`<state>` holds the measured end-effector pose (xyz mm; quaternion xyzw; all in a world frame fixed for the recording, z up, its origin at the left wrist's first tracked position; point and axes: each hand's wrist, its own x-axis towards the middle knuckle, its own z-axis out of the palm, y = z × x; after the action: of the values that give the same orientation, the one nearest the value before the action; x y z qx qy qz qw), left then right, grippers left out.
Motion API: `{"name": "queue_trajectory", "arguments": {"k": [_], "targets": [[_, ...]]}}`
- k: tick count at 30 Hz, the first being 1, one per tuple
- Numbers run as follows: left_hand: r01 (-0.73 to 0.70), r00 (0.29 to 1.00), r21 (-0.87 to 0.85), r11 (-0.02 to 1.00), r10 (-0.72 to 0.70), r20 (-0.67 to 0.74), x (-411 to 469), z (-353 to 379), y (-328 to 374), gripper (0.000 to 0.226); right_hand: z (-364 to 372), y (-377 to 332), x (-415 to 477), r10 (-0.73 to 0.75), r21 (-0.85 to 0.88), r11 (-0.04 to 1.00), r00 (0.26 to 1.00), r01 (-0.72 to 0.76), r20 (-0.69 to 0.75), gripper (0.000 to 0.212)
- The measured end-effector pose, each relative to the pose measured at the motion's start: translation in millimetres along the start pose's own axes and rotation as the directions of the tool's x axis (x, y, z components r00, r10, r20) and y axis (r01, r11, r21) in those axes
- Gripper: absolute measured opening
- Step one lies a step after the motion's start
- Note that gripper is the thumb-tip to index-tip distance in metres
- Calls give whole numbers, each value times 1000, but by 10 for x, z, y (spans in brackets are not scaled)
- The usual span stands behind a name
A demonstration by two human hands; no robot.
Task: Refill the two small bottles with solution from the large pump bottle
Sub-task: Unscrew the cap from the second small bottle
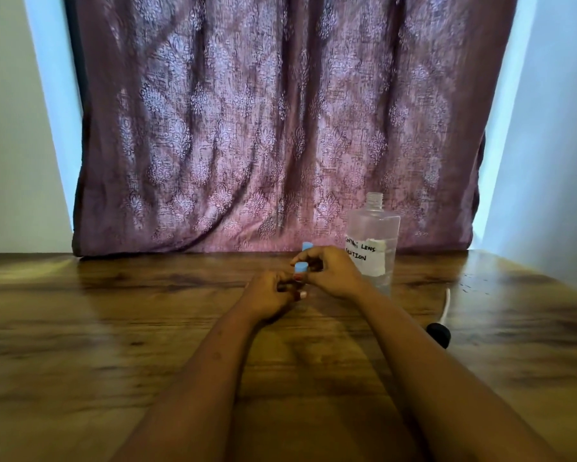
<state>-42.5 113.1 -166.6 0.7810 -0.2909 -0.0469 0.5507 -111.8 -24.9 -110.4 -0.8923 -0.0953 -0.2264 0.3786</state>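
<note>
The large clear bottle (373,238) stands uncapped at the back right of the wooden table (113,328), with a white handwritten label. Its black pump head (439,333) with a white tube lies on the table to the right. My left hand (268,295) is closed around the body of a small bottle, which is mostly hidden. My right hand (330,271) pinches that bottle's blue cap (301,267). A second blue cap (306,245) peeks out just behind my right hand's fingers; its bottle is hidden.
A patterned purple curtain (273,128) hangs behind the table's far edge. Pale walls flank it on both sides. Small droplets (473,286) speckle the wood to the right of the large bottle.
</note>
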Motion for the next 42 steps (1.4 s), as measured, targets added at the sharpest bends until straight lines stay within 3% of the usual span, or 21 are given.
{"name": "queue_trajectory", "arguments": {"k": [3, 6, 12, 15, 20, 22, 26, 30, 34, 38, 42], "targets": [[18, 1000, -36, 999, -17, 18, -7, 1, 0, 35, -33, 22, -1, -13, 49, 999, 997, 9, 76, 37], [-4, 1000, -28, 1000, 4, 28, -16, -2, 30, 13, -24, 56, 12, 10, 81, 997, 997, -17, 79, 48], [-21, 999, -47, 999, 23, 26, 18, -3, -23, 28, 123, 84, 62, -17, -93, 996, 991, 4, -135, 23], [-29, 999, -34, 999, 30, 27, 22, -2, -17, 16, 91, 68, 58, -27, -75, 997, 996, 21, -81, 18], [-5, 1000, -44, 999, 6, 11, 18, 14, 1, 15, 5, 41, 21, -9, 65, 998, 999, 6, 50, 35], [22, 1000, -51, 998, -22, 11, 16, 16, 11, 9, 33, 46, 38, -4, 32, 999, 1000, 4, 16, 38], [32, 999, -68, 997, -31, 18, 18, 13, 19, 11, 108, 63, 59, -3, -32, 999, 988, -2, -152, 25], [32, 999, -110, 993, -29, 21, 0, 30, 24, 18, 79, 48, 44, -10, 1, 1000, 994, 10, -108, 20], [38, 999, -105, 994, -36, 21, -11, 31, 38, 10, 48, 29, 28, -26, 86, 996, 999, 29, -35, 31], [42, 999, -84, 996, -42, 3, -7, 24, 27, 7, 102, 73, 55, -2, -12, 1000, 994, 1, -109, 35], [35, 999, -96, 995, -34, 8, -17, 39, 51, 15, 108, 72, 56, -19, -41, 999, 990, 13, -141, 21]]}}
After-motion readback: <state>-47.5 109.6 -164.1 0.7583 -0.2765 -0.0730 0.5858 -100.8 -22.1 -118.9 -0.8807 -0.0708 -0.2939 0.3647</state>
